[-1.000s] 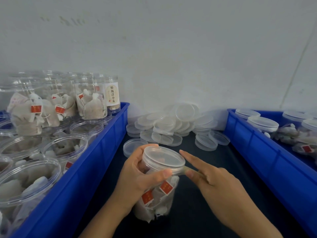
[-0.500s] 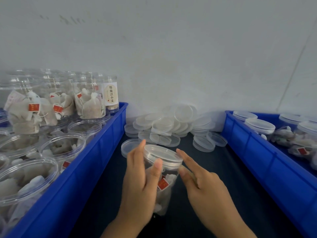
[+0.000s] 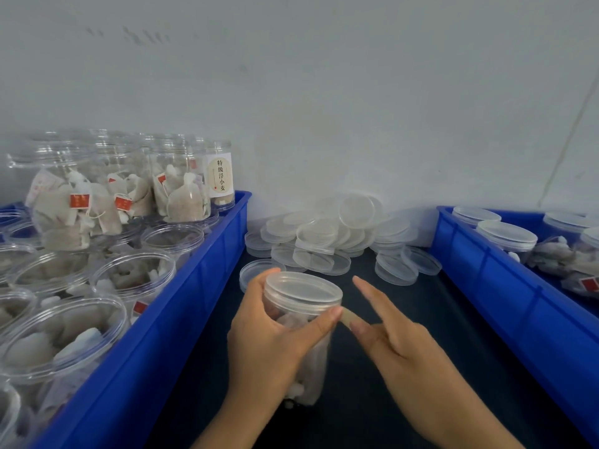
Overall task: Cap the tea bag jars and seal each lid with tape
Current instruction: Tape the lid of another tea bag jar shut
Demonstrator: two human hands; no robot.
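Here, left hand [image 3: 269, 345] wrapped around capped jar [image 3: 301, 322]. Right hand [image 3: 398, 345] at three o'clock, pinching tape strip [image 3: 348, 315] against lid [image 3: 303, 291].

Clear glossy plastic jar [image 3: 301, 322] w/ frosted plastic lid [image 3: 303, 291]; smooth blue plastic bins [image 3: 181, 303]; matt wall [image 3: 324, 92].

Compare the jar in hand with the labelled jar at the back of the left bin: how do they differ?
The held jar is capped with a lid; the labelled jar shows an open threaded neck. The held jar is gripped by the left hand over the dark table; the labelled jar stands in the left bin. Only the labelled jar shows a printed label. Both are clear plastic.
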